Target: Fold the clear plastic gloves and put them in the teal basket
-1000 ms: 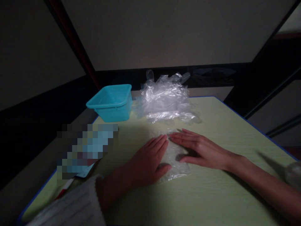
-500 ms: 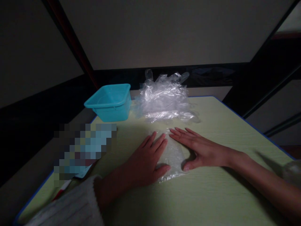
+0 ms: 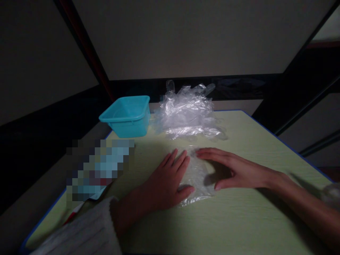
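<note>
A thin clear plastic piece (image 3: 198, 177) lies flat on the table, its outline partly covered; I cannot tell whether it is a glove or a bag. Pressed flat over its left side is my left hand (image 3: 170, 180), fingers spread and thumb pointing right. My right hand (image 3: 233, 170) arches over the right edge of the plastic, fingers apart from the thumb, with nothing visible between them. Behind both hands sits a heap of clear disposable plastic gloves (image 3: 188, 113), some finger shapes sticking up.
A turquoise plastic basin (image 3: 127, 124) stands at the back left of the pale yellow-green table (image 3: 239, 223), which has a blue edge. At the left lies a pixelated item (image 3: 103, 170), with a red-and-white object (image 3: 73, 214) below it. A wall panel (image 3: 196, 39) rises behind.
My right hand has lifted slightly off the plastic and shifted right, its fingers curving more. My left hand stays pressed on the plastic. The view has moved slightly.
</note>
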Available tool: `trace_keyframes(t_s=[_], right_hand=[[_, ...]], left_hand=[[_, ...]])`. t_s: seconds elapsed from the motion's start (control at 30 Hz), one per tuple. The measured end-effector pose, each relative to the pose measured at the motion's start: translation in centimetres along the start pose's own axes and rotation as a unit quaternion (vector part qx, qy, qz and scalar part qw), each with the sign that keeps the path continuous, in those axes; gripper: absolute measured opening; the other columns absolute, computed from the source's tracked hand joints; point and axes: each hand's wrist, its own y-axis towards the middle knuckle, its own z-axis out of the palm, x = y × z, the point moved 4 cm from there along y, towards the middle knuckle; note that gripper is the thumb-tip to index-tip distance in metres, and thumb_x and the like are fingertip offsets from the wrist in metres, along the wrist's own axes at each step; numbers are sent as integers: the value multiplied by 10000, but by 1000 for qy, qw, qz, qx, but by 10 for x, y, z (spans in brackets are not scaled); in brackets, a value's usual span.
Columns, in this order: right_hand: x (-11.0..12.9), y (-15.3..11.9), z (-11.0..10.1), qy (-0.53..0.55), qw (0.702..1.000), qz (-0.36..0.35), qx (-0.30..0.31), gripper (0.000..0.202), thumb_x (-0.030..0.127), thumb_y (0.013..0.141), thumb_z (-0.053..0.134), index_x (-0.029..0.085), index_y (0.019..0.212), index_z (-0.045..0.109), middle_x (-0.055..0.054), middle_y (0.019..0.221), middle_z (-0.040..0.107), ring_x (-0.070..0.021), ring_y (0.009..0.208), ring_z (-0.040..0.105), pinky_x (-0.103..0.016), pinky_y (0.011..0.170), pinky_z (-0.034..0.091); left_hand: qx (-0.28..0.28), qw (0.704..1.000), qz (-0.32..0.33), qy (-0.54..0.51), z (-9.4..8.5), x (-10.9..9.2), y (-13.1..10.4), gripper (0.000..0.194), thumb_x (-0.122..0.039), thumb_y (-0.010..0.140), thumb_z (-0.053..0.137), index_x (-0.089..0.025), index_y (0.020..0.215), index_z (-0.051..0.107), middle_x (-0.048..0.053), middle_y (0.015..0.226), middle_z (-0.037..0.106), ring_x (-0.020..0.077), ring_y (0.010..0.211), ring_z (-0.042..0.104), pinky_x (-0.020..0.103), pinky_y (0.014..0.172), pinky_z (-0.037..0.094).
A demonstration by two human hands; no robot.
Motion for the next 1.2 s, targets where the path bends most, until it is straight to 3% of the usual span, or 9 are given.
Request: trace_keyframes(t_s=[0.07,0.13,0.27,0.4,0.47,0.57,0.9,1.07,1.2], right_hand=[[12,-1,-8,28,999,-29,-15,318,381,808,606,153,1029,620,-104,1033,604,-201,974,571,-339,829,462],[24,-1,-13,28,998,-63,-11,140,267,837,583,148,813,651,-57,855,605,-150,826,575,-277,741,458],[39,-3,-12,-15,996,-84,40,151,163,845,563,158,714,637,-18,725,578,-137,757,539,-271,721,419],[43,-5,-6,-47,993,-86,61,150,146,836,572,164,697,625,-18,759,587,-142,791,535,-281,758,408],[43,-5,-2,-60,992,-83,71,157,137,831,573,168,685,620,-13,759,589,-138,781,535,-283,766,407],[43,-5,2,-73,991,-84,80,166,108,824,562,177,682,617,-3,748,586,-134,759,529,-285,770,408],[45,-2,4,-84,991,-75,69,186,37,754,510,183,679,598,-12,741,581,-155,741,524,-316,768,429],[43,-1,3,-32,995,-63,73,189,-2,712,524,173,682,589,-10,751,586,-152,774,539,-287,743,421],[38,-2,0,5,997,-54,60,192,-15,705,516,164,695,585,-10,742,568,-140,755,544,-251,691,411]], left_hand=[[-2,1000,0,-5,0,0,0,710,-448,827,488,-46,1370,270,194,1468,210,338,1363,104,516,1076,185],[-1,1000,-3,-11,-1,0,0,705,-432,821,496,-47,1368,272,197,1467,212,334,1364,108,515,1076,184],[-35,998,6,-49,-8,-2,1,631,-362,811,501,-75,1341,313,185,1460,244,310,1360,157,505,1082,177],[-101,979,50,-172,-18,-9,-2,441,-221,855,396,-136,1286,357,127,1337,468,224,1250,399,404,1044,298],[-95,963,71,-243,-19,-13,-4,437,-167,864,361,-166,1299,315,76,1205,592,178,1134,513,346,985,366],[-61,954,75,-285,-16,-17,-5,497,-130,848,359,-178,1331,250,32,1075,667,170,1020,579,335,931,400],[-27,954,45,-296,-11,-15,-2,503,-113,815,405,-180,1306,322,32,1067,665,173,1008,579,336,920,402],[-17,956,70,-286,-13,-17,0,290,-131,798,446,-175,1068,544,46,1051,655,175,975,581,315,885,420],[-19,960,70,-272,-13,-16,2,231,-162,763,521,-159,983,592,60,961,655,181,925,585,311,858,434]])
